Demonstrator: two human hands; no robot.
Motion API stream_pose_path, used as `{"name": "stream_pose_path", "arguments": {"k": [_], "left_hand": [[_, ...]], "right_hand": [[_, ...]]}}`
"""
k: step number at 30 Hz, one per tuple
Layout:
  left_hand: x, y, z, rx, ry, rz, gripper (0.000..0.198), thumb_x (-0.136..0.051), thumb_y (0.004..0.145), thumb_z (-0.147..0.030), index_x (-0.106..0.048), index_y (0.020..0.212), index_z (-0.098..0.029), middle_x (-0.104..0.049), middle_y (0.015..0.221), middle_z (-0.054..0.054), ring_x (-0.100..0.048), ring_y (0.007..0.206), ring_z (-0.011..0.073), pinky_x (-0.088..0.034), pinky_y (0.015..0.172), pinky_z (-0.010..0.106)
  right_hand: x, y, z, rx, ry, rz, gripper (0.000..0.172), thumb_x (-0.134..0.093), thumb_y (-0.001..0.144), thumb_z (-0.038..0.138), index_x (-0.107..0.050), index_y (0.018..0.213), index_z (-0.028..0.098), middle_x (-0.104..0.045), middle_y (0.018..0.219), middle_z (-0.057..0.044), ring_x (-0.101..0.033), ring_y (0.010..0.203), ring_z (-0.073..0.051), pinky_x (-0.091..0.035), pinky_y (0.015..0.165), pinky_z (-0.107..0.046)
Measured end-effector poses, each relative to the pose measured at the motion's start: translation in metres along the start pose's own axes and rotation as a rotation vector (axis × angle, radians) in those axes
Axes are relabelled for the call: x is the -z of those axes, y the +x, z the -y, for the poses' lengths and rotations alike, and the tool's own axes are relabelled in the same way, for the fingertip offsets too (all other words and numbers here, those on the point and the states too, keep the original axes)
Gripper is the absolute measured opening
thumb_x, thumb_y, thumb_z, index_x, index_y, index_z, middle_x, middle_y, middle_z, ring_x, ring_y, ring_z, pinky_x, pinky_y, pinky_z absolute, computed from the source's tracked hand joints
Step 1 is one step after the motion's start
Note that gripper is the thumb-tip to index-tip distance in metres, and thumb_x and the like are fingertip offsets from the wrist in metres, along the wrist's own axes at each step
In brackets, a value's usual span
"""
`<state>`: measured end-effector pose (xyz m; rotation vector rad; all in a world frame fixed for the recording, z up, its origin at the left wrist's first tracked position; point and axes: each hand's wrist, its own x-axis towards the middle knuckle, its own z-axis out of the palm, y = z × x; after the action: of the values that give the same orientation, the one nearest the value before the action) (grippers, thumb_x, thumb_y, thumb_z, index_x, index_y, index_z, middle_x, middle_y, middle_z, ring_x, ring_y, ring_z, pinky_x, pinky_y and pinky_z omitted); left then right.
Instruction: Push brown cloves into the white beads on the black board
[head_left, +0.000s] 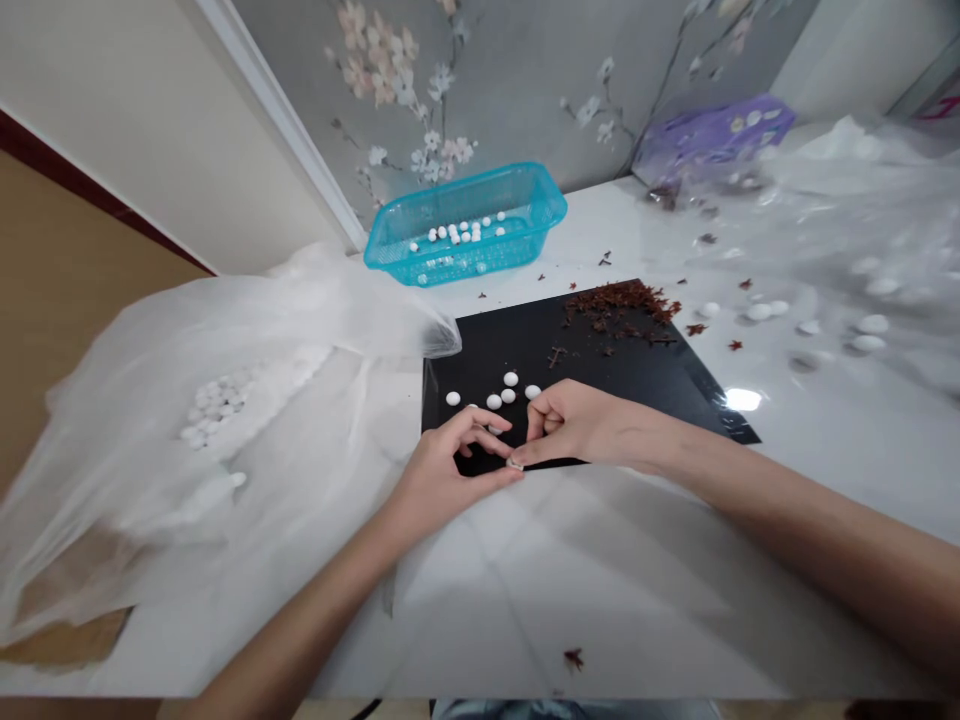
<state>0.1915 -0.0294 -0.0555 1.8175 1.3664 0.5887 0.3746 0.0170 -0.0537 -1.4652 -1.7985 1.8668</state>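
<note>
My left hand [459, 455] pinches a small white ball [515, 463] between thumb and fingertips at the near edge of a black mat [510, 335]. Fingers curled, my right hand [559, 425] presses its thumb and fingertip against that same ball from the right. Whatever else may sit in the right pinch is too small to make out. Several more white balls [508, 396] lie loose on the mat just beyond my hands. Dark reddish-brown star-shaped bits [630, 302] are heaped at the mat's far right corner.
A blue plastic basket [465, 262] with several white balls stands behind the mat. On the left, a clear plastic bag [300, 300] holds many white balls. Clear plastic [847, 220], a purple pack [712, 135] and loose balls [759, 312] lie right. One brown bit [574, 659] rests near the front edge.
</note>
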Motion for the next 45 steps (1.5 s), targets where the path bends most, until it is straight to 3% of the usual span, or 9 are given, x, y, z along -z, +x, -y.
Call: {"name": "stream_pose_path", "arguments": {"k": [6,12,16,19,24,27,33,41,45], "left_hand": [[0.001,0.002,0.0,0.009,-0.005,0.009,0.033,-0.071,0.068,-0.027,-0.052,0.095,-0.022,-0.071,0.079,-0.002,-0.064,0.076,0.0159,-0.04,0.068,0.027],[0.0,0.002,0.003,0.001,-0.033,0.019,0.034,-0.07,0.07,-0.028,-0.049,0.096,-0.023,-0.072,0.081,-0.002,-0.065,0.076,0.0153,-0.04,0.068,0.027],[0.001,0.001,0.006,-0.065,0.019,0.0,0.026,-0.066,0.075,-0.03,-0.055,0.098,-0.024,-0.07,0.082,-0.002,-0.062,0.078,0.0141,-0.042,0.068,0.027],[0.002,-0.001,0.007,-0.193,0.108,-0.026,0.011,-0.059,0.082,-0.029,-0.064,0.089,-0.024,-0.068,0.084,0.001,-0.059,0.081,0.015,-0.045,0.072,0.028],[0.003,-0.003,0.006,-0.274,0.157,-0.004,0.011,-0.055,0.084,-0.028,-0.064,0.085,-0.023,-0.067,0.084,0.002,-0.057,0.085,0.0166,-0.047,0.076,0.03],[0.004,-0.005,0.004,-0.269,0.167,0.023,0.011,-0.054,0.085,-0.028,-0.064,0.085,-0.023,-0.066,0.085,0.002,-0.057,0.086,0.0165,-0.047,0.076,0.03],[0.006,-0.004,0.008,-0.37,0.242,-0.042,0.01,-0.053,0.086,-0.021,-0.062,0.091,-0.022,-0.068,0.09,0.002,-0.057,0.087,0.0155,-0.046,0.079,0.031],[0.009,-0.004,0.016,-0.401,0.305,-0.281,0.023,-0.048,0.087,-0.016,-0.064,0.103,-0.024,-0.055,0.123,0.007,-0.057,0.095,0.0147,-0.048,0.084,0.031],[0.044,-0.002,0.017,-0.379,0.499,-0.429,0.022,-0.049,0.086,-0.018,-0.062,0.103,-0.022,-0.059,0.115,0.006,-0.058,0.096,0.0158,-0.044,0.09,0.031]], "right_hand": [[0.0,-0.003,-0.008,0.062,0.026,-0.036,0.032,-0.076,0.057,0.036,-0.049,0.057,0.018,-0.045,0.047,0.006,-0.035,0.044,-0.006,-0.023,0.041,-0.02],[0.004,-0.014,-0.005,0.097,0.276,-0.107,0.043,-0.069,0.064,0.049,-0.041,0.056,0.018,-0.025,0.045,0.01,-0.016,0.041,-0.003,-0.01,0.04,-0.022],[0.0,-0.012,-0.005,0.221,0.252,-0.127,0.038,-0.066,0.068,0.049,-0.049,0.058,0.017,-0.03,0.048,0.008,-0.02,0.043,-0.004,-0.013,0.042,-0.023],[0.008,-0.011,-0.006,0.318,0.257,-0.377,0.033,-0.063,0.071,0.048,-0.052,0.062,0.018,-0.032,0.05,0.007,-0.023,0.044,-0.006,-0.017,0.043,-0.024],[0.051,-0.007,-0.016,0.323,0.12,-1.061,0.024,-0.06,0.074,0.037,-0.051,0.061,0.019,-0.04,0.052,0.004,-0.034,0.048,-0.009,-0.027,0.05,-0.026],[0.071,-0.002,-0.027,0.262,-0.068,-1.228,0.02,-0.058,0.073,0.036,-0.054,0.063,0.019,-0.047,0.057,0.002,-0.04,0.051,-0.011,-0.033,0.054,-0.027],[0.071,0.002,-0.037,0.19,-0.66,-1.023,0.025,-0.056,0.073,0.031,-0.065,0.093,0.02,-0.06,0.09,-0.006,-0.053,0.067,-0.018,-0.034,0.056,-0.029],[0.062,-0.001,-0.037,0.111,-0.776,-0.996,0.011,-0.053,0.078,0.026,-0.061,0.084,0.022,-0.065,0.096,-0.006,-0.053,0.071,-0.022,-0.031,0.055,-0.031],[0.061,0.0,-0.037,0.066,-0.791,-0.985,0.007,-0.052,0.079,0.027,-0.056,0.081,0.023,-0.062,0.101,-0.007,-0.052,0.069,-0.02,-0.029,0.053,-0.03]]}}
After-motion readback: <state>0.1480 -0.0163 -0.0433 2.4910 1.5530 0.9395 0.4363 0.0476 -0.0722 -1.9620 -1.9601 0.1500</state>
